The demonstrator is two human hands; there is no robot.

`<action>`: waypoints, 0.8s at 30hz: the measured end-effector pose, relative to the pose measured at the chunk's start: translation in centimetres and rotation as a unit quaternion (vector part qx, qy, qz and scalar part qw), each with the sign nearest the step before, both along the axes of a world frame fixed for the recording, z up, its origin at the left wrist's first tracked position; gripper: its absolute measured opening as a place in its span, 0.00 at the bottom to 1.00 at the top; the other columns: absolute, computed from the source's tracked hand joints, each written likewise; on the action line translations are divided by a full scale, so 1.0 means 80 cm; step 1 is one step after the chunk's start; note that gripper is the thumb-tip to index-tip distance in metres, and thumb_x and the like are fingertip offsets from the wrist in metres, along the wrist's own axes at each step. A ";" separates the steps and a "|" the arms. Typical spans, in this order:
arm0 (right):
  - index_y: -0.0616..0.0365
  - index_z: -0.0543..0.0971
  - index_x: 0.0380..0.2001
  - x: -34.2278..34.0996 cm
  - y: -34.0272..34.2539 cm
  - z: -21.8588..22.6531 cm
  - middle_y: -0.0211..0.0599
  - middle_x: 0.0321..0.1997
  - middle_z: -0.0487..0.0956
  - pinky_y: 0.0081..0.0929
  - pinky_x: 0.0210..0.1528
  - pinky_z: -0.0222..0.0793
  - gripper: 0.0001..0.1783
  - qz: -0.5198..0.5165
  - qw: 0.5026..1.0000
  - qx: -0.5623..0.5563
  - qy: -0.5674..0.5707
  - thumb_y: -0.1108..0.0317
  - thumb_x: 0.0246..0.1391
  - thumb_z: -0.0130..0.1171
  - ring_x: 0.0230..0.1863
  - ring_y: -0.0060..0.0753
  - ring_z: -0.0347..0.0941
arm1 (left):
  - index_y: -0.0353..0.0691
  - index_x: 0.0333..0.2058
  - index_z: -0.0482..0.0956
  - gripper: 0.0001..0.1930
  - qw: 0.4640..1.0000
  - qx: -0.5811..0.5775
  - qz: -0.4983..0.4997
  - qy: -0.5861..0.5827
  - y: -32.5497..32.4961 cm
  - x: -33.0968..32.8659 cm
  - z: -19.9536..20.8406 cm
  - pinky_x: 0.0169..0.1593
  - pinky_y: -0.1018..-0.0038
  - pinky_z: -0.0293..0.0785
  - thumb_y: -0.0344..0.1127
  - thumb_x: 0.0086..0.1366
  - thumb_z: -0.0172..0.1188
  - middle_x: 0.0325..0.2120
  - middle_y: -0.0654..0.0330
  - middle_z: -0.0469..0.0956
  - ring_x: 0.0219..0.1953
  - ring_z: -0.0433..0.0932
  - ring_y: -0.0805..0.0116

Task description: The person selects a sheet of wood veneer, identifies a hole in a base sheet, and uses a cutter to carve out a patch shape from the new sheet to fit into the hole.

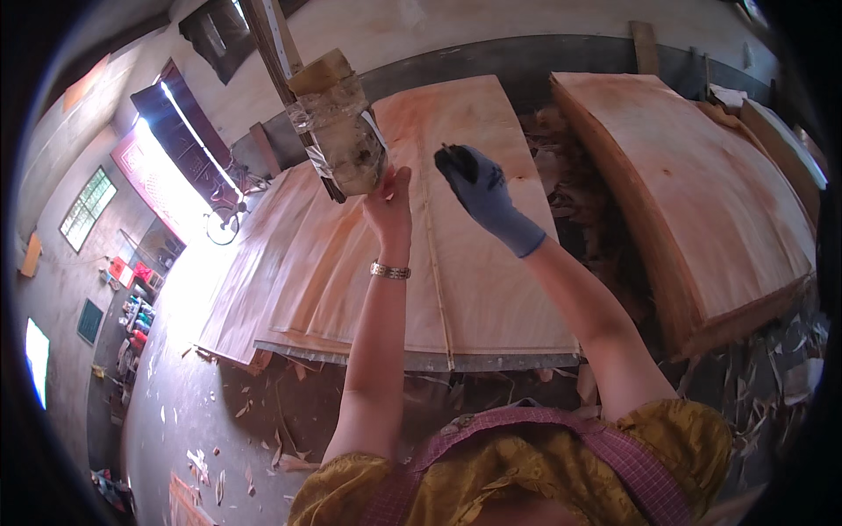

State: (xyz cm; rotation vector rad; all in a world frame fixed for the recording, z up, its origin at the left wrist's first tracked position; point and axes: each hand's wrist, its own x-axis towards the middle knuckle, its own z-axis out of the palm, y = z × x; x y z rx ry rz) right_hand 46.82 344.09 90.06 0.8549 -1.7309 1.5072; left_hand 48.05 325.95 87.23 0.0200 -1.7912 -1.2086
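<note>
My left hand (387,215), bare and with a metal watch (389,271) at the wrist, is raised to the lower right edge of a taped-up holder (351,140). Its fingers are drawn together against that edge, and what they pinch is too small to make out. The holder is wrapped in clear tape and hangs over the wood sheets on a long upright strip (272,44). To the right, my right hand (478,188) is up in a grey-blue glove with a dark palm. Its fingers are curled closed around something small, mostly hidden. Below both hands lies a stack of thin veneer sheets (491,289).
A thin seam or strip (436,280) runs lengthwise along the top sheet. Another tall veneer stack (693,167) stands at the right. Wood scraps (570,184) fill the gap between the stacks and litter the floor. A bicycle (224,219) stands by the bright doorway at the left.
</note>
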 end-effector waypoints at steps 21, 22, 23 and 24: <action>0.59 0.83 0.37 0.028 0.098 0.011 0.31 0.28 0.82 0.12 0.21 0.64 0.10 0.346 0.891 -0.026 -0.294 0.64 0.57 0.65 0.23 0.17 0.75 | 0.32 0.53 0.76 0.18 0.786 0.076 -0.509 -0.344 0.140 0.091 -0.227 0.56 0.74 0.69 0.35 0.69 0.58 0.46 0.57 0.81 0.49 0.77 0.72; 0.60 0.82 0.38 0.036 0.110 -0.001 0.30 0.27 0.81 0.12 0.23 0.67 0.10 0.368 0.878 -0.064 -0.298 0.64 0.57 0.65 0.23 0.16 0.75 | 0.35 0.57 0.73 0.20 0.770 0.122 -0.509 -0.365 0.126 0.099 -0.258 0.56 0.74 0.70 0.33 0.68 0.58 0.50 0.57 0.78 0.53 0.75 0.71; 0.60 0.82 0.38 0.040 0.119 -0.019 0.30 0.26 0.81 0.14 0.24 0.68 0.10 0.368 0.882 -0.066 -0.287 0.66 0.56 0.65 0.23 0.16 0.75 | 0.37 0.60 0.69 0.23 0.759 0.166 -0.499 -0.384 0.110 0.102 -0.284 0.55 0.73 0.71 0.31 0.67 0.58 0.54 0.57 0.75 0.56 0.72 0.69; 0.61 0.82 0.39 0.041 0.138 -0.044 0.30 0.25 0.80 0.17 0.26 0.70 0.10 0.352 0.891 -0.065 -0.279 0.68 0.56 0.64 0.24 0.16 0.74 | 0.38 0.62 0.66 0.26 0.784 0.162 -0.477 -0.363 0.118 0.095 -0.284 0.56 0.72 0.71 0.33 0.67 0.59 0.56 0.56 0.73 0.58 0.71 0.67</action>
